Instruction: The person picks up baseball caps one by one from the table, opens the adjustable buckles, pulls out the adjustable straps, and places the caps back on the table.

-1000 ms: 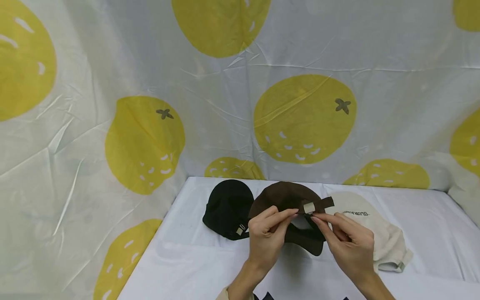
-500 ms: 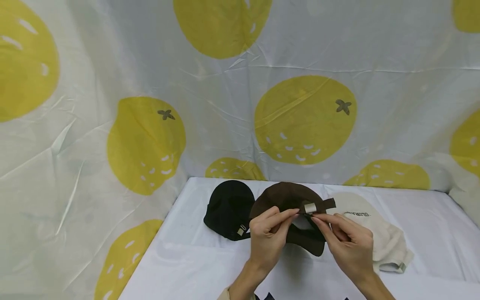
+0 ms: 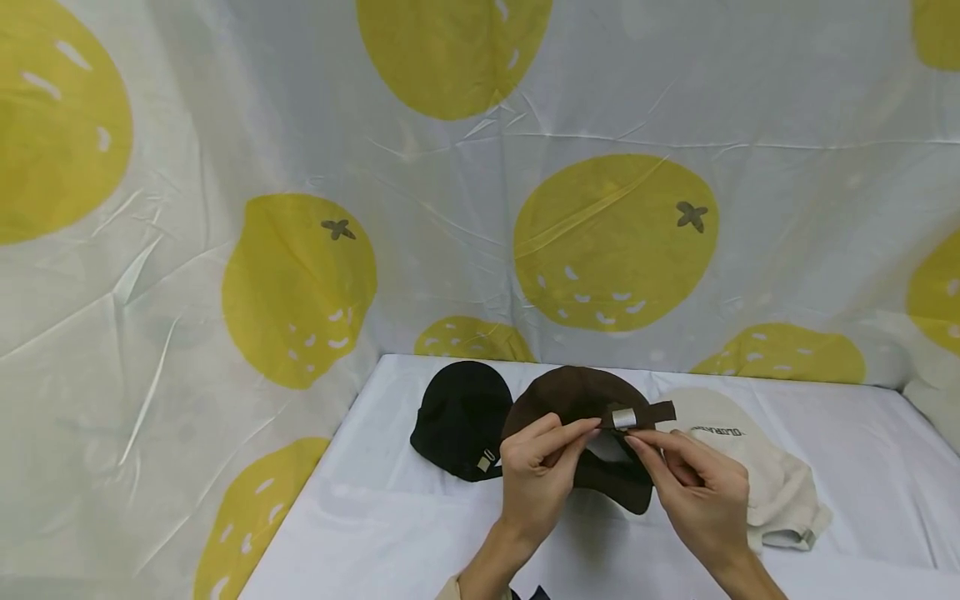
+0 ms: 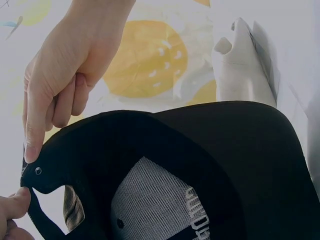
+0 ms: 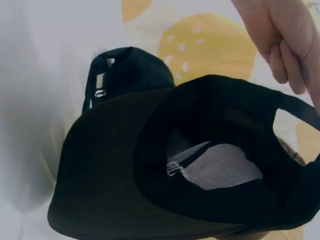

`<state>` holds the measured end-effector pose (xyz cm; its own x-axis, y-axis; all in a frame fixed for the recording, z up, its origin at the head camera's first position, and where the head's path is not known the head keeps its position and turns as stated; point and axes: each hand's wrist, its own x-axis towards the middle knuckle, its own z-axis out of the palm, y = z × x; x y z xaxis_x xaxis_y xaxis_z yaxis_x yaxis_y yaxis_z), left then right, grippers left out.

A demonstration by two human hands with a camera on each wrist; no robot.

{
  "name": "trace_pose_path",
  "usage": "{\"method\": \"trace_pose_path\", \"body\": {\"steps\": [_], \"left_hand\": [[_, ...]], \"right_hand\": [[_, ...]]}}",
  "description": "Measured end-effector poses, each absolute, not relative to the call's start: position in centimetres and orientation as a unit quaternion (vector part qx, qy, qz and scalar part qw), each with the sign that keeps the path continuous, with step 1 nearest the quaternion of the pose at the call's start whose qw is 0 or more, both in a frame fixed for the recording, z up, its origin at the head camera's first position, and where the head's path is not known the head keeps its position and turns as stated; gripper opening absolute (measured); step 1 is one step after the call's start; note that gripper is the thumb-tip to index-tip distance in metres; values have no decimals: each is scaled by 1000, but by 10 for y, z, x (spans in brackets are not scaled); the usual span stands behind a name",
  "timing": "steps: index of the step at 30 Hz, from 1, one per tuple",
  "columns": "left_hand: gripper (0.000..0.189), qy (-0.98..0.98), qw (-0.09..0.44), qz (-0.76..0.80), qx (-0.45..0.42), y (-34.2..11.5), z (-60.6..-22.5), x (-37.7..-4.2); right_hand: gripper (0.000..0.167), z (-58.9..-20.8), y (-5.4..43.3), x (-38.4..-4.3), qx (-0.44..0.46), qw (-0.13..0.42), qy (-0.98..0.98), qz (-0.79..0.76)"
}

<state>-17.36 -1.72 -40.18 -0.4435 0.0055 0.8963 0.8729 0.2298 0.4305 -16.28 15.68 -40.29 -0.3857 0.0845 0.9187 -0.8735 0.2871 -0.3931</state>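
Observation:
Both hands hold a brown cap (image 3: 570, 392) by its back strap, over the white-covered table. My left hand (image 3: 536, 471) pinches the strap between thumb and fingertips, left of the metal buckle (image 3: 623, 419). On the buckle's other side, my right hand (image 3: 701, 475) pinches the lower edge of the strap. The strap's loose end (image 3: 662, 413) sticks out to the right past the buckle. In the left wrist view, the cap's brim (image 4: 245, 140) points right and a small eyelet (image 4: 38, 171) shows near the right fingertips. Pale mesh lining (image 5: 225, 162) shows inside the crown.
A black cap (image 3: 461, 417) with a metal buckle lies on the table to the left. To the right rests a beige cap (image 3: 780, 475) with dark lettering, partly behind my right hand. A lemon-print cloth (image 3: 435, 242) hangs behind the table (image 3: 360, 533).
The strap's loose end sits slightly lower, and the buckle catches more light. Both hands keep their pinch on the cap's strap. The head view has shifted a little.

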Motion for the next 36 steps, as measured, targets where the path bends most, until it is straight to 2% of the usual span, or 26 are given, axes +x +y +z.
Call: {"method": "trace_pose_path", "body": {"steps": [17, 23, 36], "left_hand": [[12, -665, 402, -533, -334, -15, -401, -172], [18, -665, 403, -530, -341, -14, -402, -171], [17, -678, 408, -500, -353, -15, -402, -170]], "right_hand": [[33, -398, 154, -166, 346, 527, -587, 508], [35, -398, 154, -165, 336, 543, -597, 486], [37, -399, 153, -164, 316, 564, -605, 465]]}}
